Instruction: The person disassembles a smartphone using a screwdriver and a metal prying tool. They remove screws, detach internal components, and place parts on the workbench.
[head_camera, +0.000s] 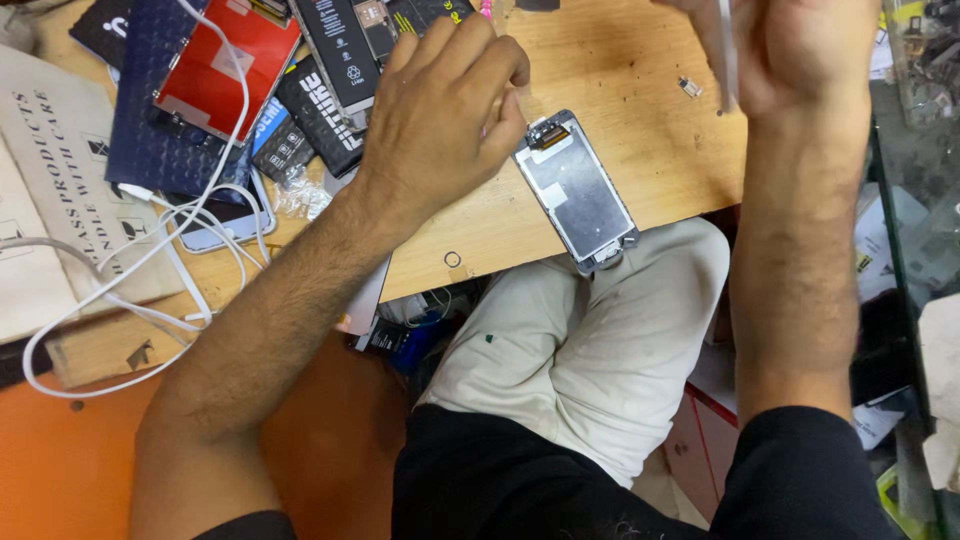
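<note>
Centrally, a wooden bench (620, 150) bears a phone screen panel (577, 190). Beside it, the left hand (440, 110) rests loosely curled, empty. Beyond the panel, the right hand (790, 50) pinches a thin tool (728, 55).

A wooden bench (620, 120) carries a phone screen panel (577, 192), batteries (335, 60) and white cables (190, 250).

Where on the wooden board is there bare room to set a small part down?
Bare wood lies between the phone screen assembly and the right hand, around the tiny metal part. A second patch sits along the board's near edge, below the left hand. The left side is crowded with battery packs and white cables.
</note>
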